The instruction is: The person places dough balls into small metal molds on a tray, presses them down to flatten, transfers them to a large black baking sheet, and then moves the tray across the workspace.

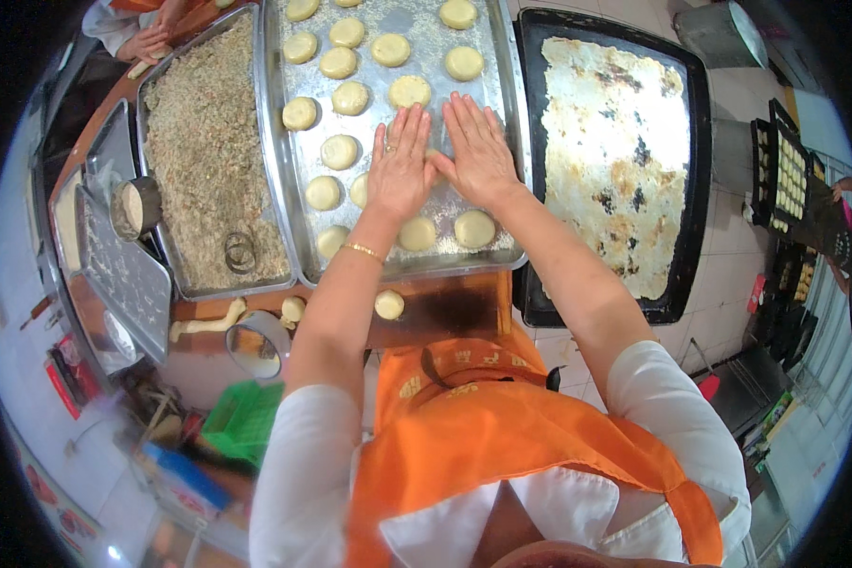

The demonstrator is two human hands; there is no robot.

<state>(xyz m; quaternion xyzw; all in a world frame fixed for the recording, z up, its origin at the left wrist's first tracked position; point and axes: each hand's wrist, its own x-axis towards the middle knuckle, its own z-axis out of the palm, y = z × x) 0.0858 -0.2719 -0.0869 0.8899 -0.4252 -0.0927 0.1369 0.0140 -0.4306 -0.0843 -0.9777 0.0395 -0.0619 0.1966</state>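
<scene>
My left hand [402,168] and my right hand [481,156] lie palm down side by side over a metal tray [298,204], thumbs meeting, fingers stretched forward. A sliver of a pale dough round shows between them; whatever else lies under the palms is hidden. The left fingertips are just below another flattened dough round [410,92]. Several more rounds stand in loose rows on the floured tray, such as a dough round [339,151] left of my left hand and a dough round [474,228] below my right wrist.
Left of the tray is a pan of crumbly filling [208,142] with dark rings on it. A black baking tray [696,189] with a scorched surface stands at right. Near me are a dough strip [208,322] and a metal cup [257,346]. Another person's hands [147,43] work at upper left.
</scene>
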